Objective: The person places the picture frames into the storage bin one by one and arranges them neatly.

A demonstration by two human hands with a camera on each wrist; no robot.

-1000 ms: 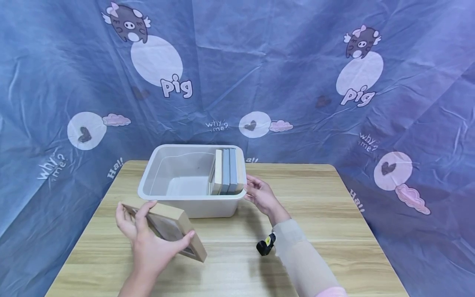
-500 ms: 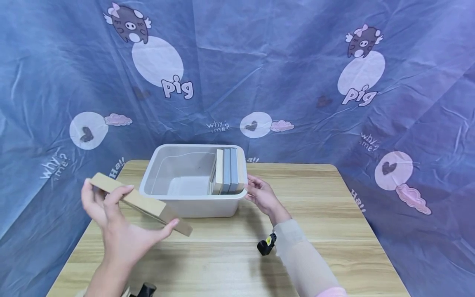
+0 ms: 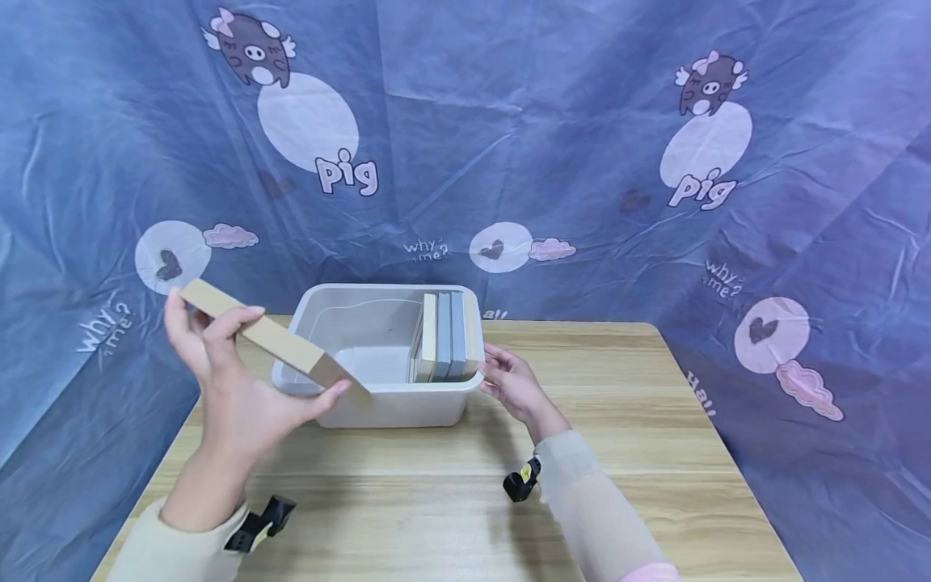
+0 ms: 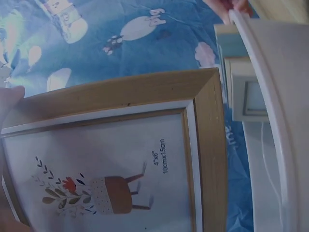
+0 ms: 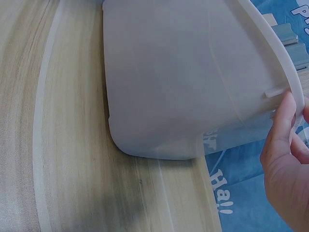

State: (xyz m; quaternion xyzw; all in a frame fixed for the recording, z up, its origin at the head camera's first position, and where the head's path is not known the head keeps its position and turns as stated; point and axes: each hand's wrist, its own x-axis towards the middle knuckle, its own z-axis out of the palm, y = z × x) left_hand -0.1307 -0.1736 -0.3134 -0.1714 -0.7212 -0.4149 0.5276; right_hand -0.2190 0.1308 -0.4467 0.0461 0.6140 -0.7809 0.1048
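Observation:
My left hand (image 3: 236,396) grips a wooden picture frame (image 3: 250,323), fingers over its upper edge and thumb at its near corner. The picture frame is tilted and raised before the left end of a light grey plastic bin (image 3: 407,411). In the left wrist view its front shows a print of a red flower with leaves in a legged pot, and size lettering. My right hand (image 3: 518,390) holds the rim at the bin's right end, as the right wrist view also shows. Several blue and cream picture frames (image 3: 445,339) stand upright side by side at that end.
The bin stands towards the back of a wood-grain table (image 3: 436,501). A blue cloth (image 3: 553,170) printed with pigs and hearts hangs behind and along both sides. Small black wrist cameras (image 3: 520,482) are worn on both arms.
My left hand has lifted the picture frame up and towards the back left, turning its top edge into the head view. The right hand and the bin have stayed put.

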